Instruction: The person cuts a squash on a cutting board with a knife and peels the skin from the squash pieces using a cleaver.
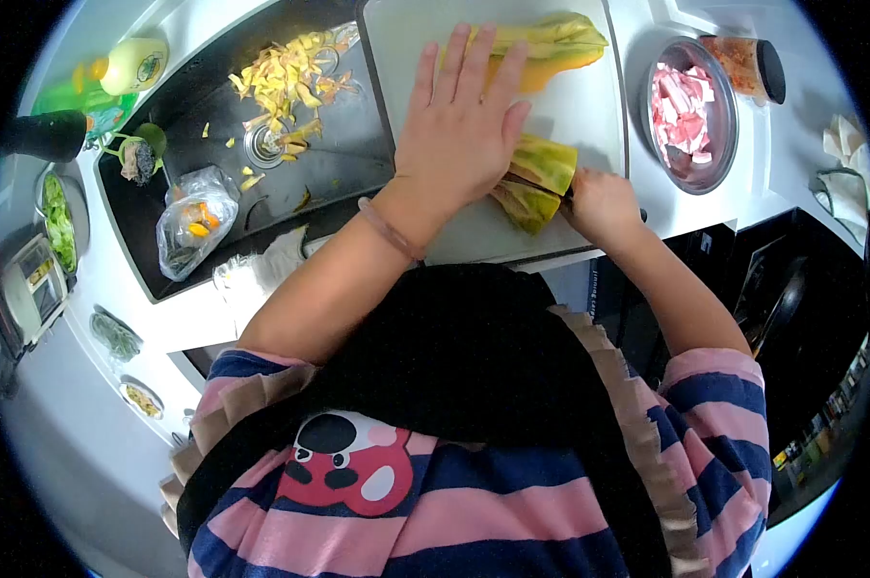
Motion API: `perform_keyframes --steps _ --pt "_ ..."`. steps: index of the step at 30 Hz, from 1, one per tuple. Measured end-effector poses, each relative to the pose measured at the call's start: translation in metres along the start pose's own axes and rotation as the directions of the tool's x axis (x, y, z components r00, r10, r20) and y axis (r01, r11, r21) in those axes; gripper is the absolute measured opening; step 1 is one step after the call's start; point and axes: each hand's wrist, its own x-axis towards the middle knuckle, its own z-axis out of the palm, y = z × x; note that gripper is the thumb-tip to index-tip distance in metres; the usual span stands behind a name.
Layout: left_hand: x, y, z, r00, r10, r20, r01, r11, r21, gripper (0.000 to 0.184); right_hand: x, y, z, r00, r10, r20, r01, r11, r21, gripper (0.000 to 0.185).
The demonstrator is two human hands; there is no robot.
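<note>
On the white cutting board (396,39) lies a long yellow-green peeled piece (565,48) with orange flesh, perhaps papaya or pumpkin. My left hand (459,144) is spread flat, palm down, over the board, its fingertips over the left end of that piece. Nearer me is a second chunk (551,164) of the same produce, with another part (527,212) just below it. A dark knife blade (536,184) shows between these two parts. My right hand (604,207) is closed at their right end, around the knife's handle, which is mostly hidden.
Left of the board is a dark sink (131,231) with yellow peelings (281,72) around the drain and a clear plastic bag (199,236). At right stand a metal bowl (729,144) of pink-and-white cut meat (681,106) and a dark-lidded jar (734,67).
</note>
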Motion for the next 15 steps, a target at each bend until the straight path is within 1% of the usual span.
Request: perform_keyframes --steps 4,6,7,9,10,12,13,15 --pt "-0.003 -0.013 0.003 1.000 -0.018 0.008 0.018 1.000 -0.012 0.049 -0.003 -0.011 -0.018 1.000 0.002 -0.003 -0.002 1.000 -0.002 0.016" --pt "-0.004 -0.020 0.010 0.995 -0.096 0.017 0.097 0.993 -0.061 0.049 -0.004 -0.018 -0.025 0.997 0.039 0.064 -0.038 0.999 -0.028 0.017" --pt "-0.006 -0.019 0.012 0.995 -0.093 0.029 0.095 0.993 -0.069 0.049 -0.004 -0.016 -0.019 0.996 0.048 0.074 -0.046 0.999 -0.022 0.017" --pt "-0.004 -0.017 0.015 0.999 -0.046 -0.003 0.046 0.998 -0.040 0.049 0.005 -0.008 -0.006 0.993 0.038 0.113 -0.039 0.999 0.011 0.018" --pt "-0.003 -0.018 0.017 0.999 -0.049 -0.004 0.048 0.998 -0.041 0.049 0.006 -0.007 -0.006 0.993 0.037 0.114 -0.038 0.999 0.009 0.018" --pt "-0.001 -0.019 0.020 0.997 -0.031 -0.074 0.028 0.999 -0.032 0.047 0.008 -0.006 -0.008 0.992 0.027 0.122 -0.024 0.999 -0.027 0.018" --pt "-0.001 -0.019 0.020 0.997 -0.031 -0.070 0.029 0.999 -0.031 0.047 0.009 -0.004 -0.007 0.992 0.027 0.124 -0.024 0.999 -0.024 0.018" --pt "0.002 -0.021 0.015 0.985 0.072 -0.156 -0.080 0.996 -0.046 0.042 0.014 -0.001 -0.010 0.988 0.044 0.146 -0.037 0.998 -0.050 0.019"
